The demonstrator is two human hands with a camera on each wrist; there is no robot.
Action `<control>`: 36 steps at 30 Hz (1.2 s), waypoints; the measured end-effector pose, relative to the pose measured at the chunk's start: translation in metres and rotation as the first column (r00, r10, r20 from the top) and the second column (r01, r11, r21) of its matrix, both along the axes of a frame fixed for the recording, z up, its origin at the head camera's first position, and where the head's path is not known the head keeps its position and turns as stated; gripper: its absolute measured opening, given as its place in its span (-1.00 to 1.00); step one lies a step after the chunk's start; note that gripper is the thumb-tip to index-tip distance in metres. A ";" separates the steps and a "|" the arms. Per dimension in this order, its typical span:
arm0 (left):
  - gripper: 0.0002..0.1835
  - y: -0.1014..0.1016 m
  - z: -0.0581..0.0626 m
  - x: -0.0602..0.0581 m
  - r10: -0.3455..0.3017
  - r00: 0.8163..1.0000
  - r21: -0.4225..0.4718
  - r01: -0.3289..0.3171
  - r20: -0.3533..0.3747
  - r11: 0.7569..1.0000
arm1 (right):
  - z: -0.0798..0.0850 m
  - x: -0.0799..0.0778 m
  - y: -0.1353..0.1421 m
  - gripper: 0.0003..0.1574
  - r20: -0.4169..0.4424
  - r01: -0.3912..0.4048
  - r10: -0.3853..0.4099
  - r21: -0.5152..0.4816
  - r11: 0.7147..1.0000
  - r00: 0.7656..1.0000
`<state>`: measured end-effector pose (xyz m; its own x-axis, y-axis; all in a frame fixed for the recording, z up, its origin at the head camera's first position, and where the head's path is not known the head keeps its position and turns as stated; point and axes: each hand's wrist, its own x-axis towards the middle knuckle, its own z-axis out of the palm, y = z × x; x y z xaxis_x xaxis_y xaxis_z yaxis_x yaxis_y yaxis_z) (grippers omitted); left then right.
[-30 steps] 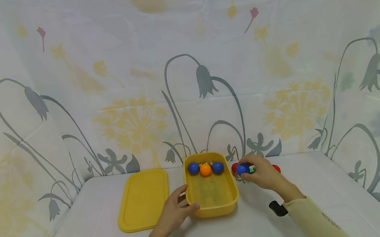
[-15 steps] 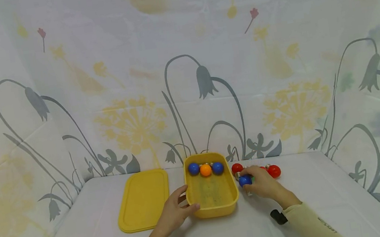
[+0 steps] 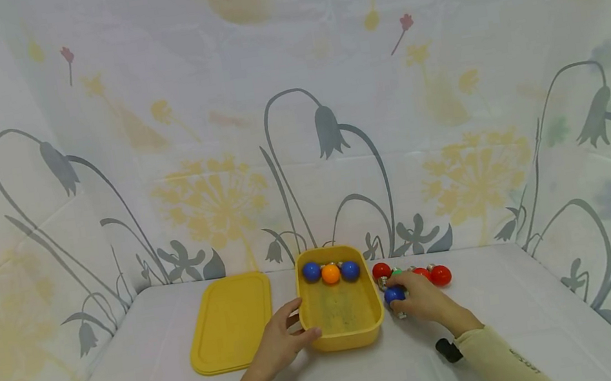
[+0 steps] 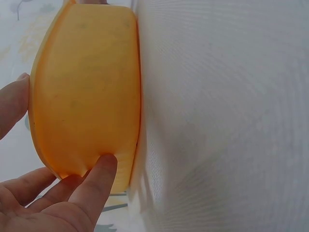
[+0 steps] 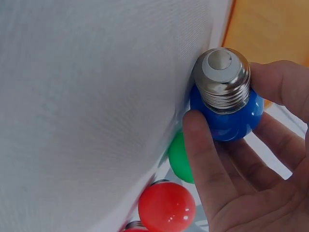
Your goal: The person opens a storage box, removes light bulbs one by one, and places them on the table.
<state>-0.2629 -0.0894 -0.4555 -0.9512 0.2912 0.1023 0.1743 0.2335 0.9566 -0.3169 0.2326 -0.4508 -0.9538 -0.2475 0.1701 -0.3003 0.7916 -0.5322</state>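
A blue light bulb (image 3: 394, 295) with a silver screw base (image 5: 225, 92) is held by my right hand (image 3: 427, 296), just right of the yellow plastic box (image 3: 345, 340). Thumb and fingers lie around the blue globe, and the screw base points toward the right wrist camera. The bulb is low, close to the white cloth. My left hand (image 3: 281, 343) touches the box at its near left corner, fingers spread along the wall (image 4: 87, 87) and the rim. Inside the box, two blue bulbs (image 3: 312, 271) and an orange bulb (image 3: 330, 273) lie along the far end.
Beyond my right hand lie several red bulbs (image 3: 440, 275) and a green bulb (image 5: 180, 158). One red bulb (image 3: 381, 271) sits close to the box's right wall. A flat yellow lid (image 3: 233, 323) lies left of the box. A patterned curtain (image 3: 300, 152) rises behind the table.
My right hand has come toward me and down with the blue bulb, uncovering the red bulbs and part of the green one. The left hand and box stay put.
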 end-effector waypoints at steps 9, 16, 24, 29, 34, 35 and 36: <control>-0.10 0.000 0.001 0.002 -0.001 1.000 0.011 0.001 0.022 1.000 | 0.002 0.000 0.002 -0.56 -0.006 0.008 -0.008 0.038 0.999 1.000; -0.12 0.000 0.001 0.001 -0.004 1.000 0.029 0.004 0.022 1.000 | 0.010 0.003 0.007 -0.58 -0.037 -0.029 0.030 0.048 0.998 0.999; -0.12 0.000 0.000 0.000 -0.012 1.000 0.035 0.012 0.010 0.999 | 0.025 0.004 0.008 -0.54 -0.040 -0.039 0.041 0.059 0.998 0.998; -0.10 0.000 0.002 0.001 -0.016 1.000 0.040 0.015 0.018 0.999 | 0.038 0.001 0.003 -0.50 -0.062 -0.058 0.062 0.064 0.996 0.996; -0.08 0.000 0.003 0.002 -0.010 1.000 0.032 0.009 0.017 0.999 | 0.053 -0.005 -0.011 -0.46 -0.065 -0.084 0.088 0.058 0.995 0.994; -0.08 0.000 0.002 0.002 -0.009 1.000 0.031 0.008 0.015 0.999 | 0.055 -0.006 -0.014 -0.47 -0.069 -0.088 0.092 0.060 0.994 0.993; -0.08 0.000 0.002 0.002 -0.007 1.000 0.030 0.007 0.016 1.000 | 0.058 -0.007 -0.018 -0.46 -0.072 -0.095 0.099 0.055 0.994 0.993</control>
